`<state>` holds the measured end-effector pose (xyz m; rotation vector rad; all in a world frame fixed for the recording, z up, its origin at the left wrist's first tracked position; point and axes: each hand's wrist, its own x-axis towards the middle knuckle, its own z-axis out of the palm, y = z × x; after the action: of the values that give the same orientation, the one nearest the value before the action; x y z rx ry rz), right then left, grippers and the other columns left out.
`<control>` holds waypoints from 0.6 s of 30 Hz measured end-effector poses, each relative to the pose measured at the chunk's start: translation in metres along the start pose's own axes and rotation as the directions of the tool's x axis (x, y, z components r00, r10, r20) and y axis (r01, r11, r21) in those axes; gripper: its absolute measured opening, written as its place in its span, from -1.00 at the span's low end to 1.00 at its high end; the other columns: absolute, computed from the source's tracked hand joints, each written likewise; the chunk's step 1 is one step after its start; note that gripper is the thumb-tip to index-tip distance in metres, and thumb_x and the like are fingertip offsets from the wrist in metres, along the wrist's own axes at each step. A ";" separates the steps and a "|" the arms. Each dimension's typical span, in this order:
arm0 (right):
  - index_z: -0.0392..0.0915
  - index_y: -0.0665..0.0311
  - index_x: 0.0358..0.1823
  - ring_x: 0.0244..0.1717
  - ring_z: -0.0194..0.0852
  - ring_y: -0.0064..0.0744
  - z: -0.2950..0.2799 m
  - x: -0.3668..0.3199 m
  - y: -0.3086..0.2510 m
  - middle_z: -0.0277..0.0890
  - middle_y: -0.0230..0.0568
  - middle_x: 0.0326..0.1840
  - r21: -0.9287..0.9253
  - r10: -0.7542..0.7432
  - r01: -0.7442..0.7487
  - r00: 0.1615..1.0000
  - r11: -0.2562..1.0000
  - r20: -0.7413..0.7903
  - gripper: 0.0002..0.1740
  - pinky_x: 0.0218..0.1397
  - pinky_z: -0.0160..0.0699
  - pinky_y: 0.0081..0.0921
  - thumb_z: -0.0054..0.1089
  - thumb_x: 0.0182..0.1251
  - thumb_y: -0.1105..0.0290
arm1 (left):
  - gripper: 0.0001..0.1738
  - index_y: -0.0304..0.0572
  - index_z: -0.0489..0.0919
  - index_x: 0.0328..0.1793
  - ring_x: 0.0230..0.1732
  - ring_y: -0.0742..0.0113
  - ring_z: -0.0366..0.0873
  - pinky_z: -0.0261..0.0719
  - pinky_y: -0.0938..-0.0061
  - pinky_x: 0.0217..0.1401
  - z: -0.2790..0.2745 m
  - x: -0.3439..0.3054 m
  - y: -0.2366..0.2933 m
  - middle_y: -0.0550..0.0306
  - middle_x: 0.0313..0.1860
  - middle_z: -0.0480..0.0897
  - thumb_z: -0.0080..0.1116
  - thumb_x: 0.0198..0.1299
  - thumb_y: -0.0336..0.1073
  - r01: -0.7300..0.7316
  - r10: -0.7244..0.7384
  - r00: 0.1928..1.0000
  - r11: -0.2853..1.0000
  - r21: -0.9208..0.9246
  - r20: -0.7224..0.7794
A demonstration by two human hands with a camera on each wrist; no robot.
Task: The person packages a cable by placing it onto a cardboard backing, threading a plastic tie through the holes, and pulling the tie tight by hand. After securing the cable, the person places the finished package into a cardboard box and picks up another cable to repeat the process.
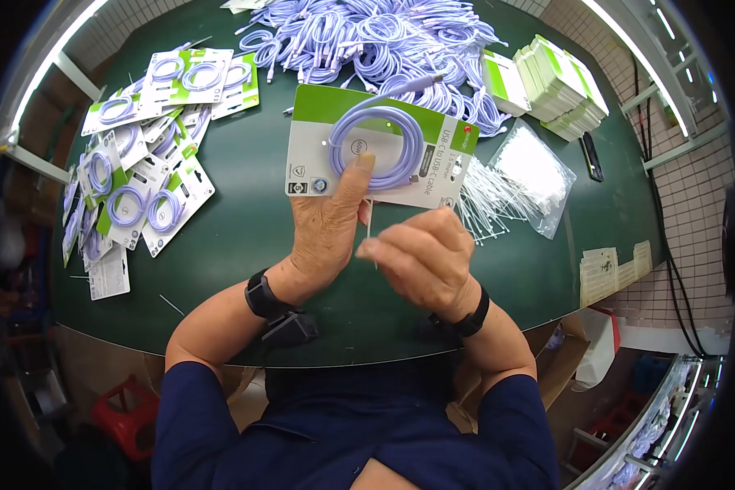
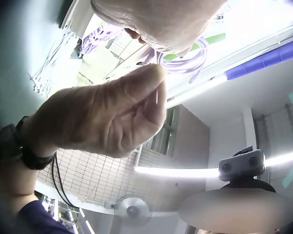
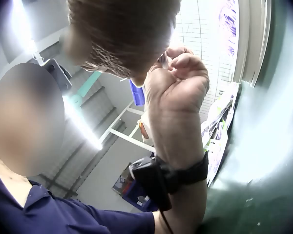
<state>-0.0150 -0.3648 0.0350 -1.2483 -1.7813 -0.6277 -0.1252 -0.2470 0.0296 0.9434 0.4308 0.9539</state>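
My left hand (image 1: 328,229) grips the lower edge of a white and green card (image 1: 302,155), thumb on top against the coiled lilac cable (image 1: 412,147) lying on it. One cable end sticks up past the card's upper edge. Below the card, my right hand (image 1: 425,257) pinches a thin white tie (image 1: 371,224) between thumb and fingers; the tie runs up to the card's lower edge. In the left wrist view the right hand (image 2: 112,114) has its fingertips together. The right wrist view shows the left hand (image 3: 178,92) with fingers bent; the card is mostly hidden there.
Carded cables (image 1: 126,204) pile up at the left. Loose lilac cables (image 1: 367,41) heap at the back. Card stacks (image 1: 551,82), a bag of white ties (image 1: 535,167), loose ties (image 1: 486,204) and a black cutter (image 1: 591,157) lie at the right. One tie (image 1: 171,305) lies front left.
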 end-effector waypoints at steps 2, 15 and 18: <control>0.82 0.16 -0.09 -0.28 0.60 -0.35 0.001 -0.001 -0.005 0.71 -0.40 -0.18 0.128 -0.043 0.042 0.999 0.991 0.004 -0.61 -0.30 0.54 -0.43 0.64 -0.03 0.55 | -0.76 -0.18 0.56 0.14 -0.45 0.58 0.53 0.42 0.61 -0.56 -0.003 0.004 0.003 0.22 -0.21 0.65 0.38 0.49 -0.34 0.038 -0.038 0.999 0.999 0.033 -0.012; 0.77 0.17 0.00 -0.22 0.69 -0.29 0.000 -0.003 0.015 0.74 -0.29 -0.09 0.064 -0.004 0.003 1.000 0.998 0.009 -0.54 -0.24 0.68 -0.43 0.67 0.00 0.54 | -0.69 -0.27 0.58 0.24 -0.14 0.53 0.66 0.67 0.59 -0.18 0.001 -0.003 -0.007 0.19 -0.01 0.71 0.39 0.47 -0.40 -0.035 0.034 0.993 0.999 0.006 0.109; 0.77 0.30 -0.07 -0.27 0.72 -0.28 0.008 -0.010 0.023 0.75 -0.23 -0.14 0.075 -0.060 0.069 0.991 0.995 -0.118 -0.60 -0.31 0.69 -0.42 0.46 -0.04 0.52 | -0.63 -0.28 0.59 0.30 0.03 0.47 0.68 0.72 0.52 0.05 0.004 -0.007 -0.004 0.16 0.09 0.71 0.40 0.44 -0.44 -0.082 0.075 0.987 0.996 0.039 0.140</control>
<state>0.0045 -0.3549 0.0203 -1.0834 -1.7385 -0.6469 -0.1241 -0.2558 0.0274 1.0665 0.3000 0.9464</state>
